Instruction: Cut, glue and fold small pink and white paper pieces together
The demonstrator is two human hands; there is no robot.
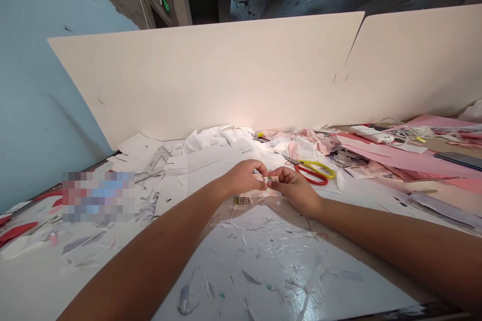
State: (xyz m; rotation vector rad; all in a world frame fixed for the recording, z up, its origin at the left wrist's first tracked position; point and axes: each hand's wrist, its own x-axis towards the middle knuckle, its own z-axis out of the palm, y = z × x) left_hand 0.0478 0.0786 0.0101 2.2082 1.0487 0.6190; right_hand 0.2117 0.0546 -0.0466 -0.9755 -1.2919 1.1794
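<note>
My left hand [244, 176] and my right hand [291, 186] meet above the middle of the worktable, fingers pinched together. Between the fingertips sits a small pale object [265, 178], too small to name. Both hands grip it from opposite sides. A small striped scrap [241, 200] lies on the table just below my left hand. Yellow-handled scissors [320, 167] and red-handled scissors [312, 175] lie crossed just right of my right hand.
White paper sheets [203, 158] and scraps litter the table. Pink paper [406, 158] and pink cloth [305, 141] spread at the right, with a white power strip [371, 134] and a dark phone [457, 159]. Red pieces [17, 230] lie far left. A pale board [226, 75] walls the back.
</note>
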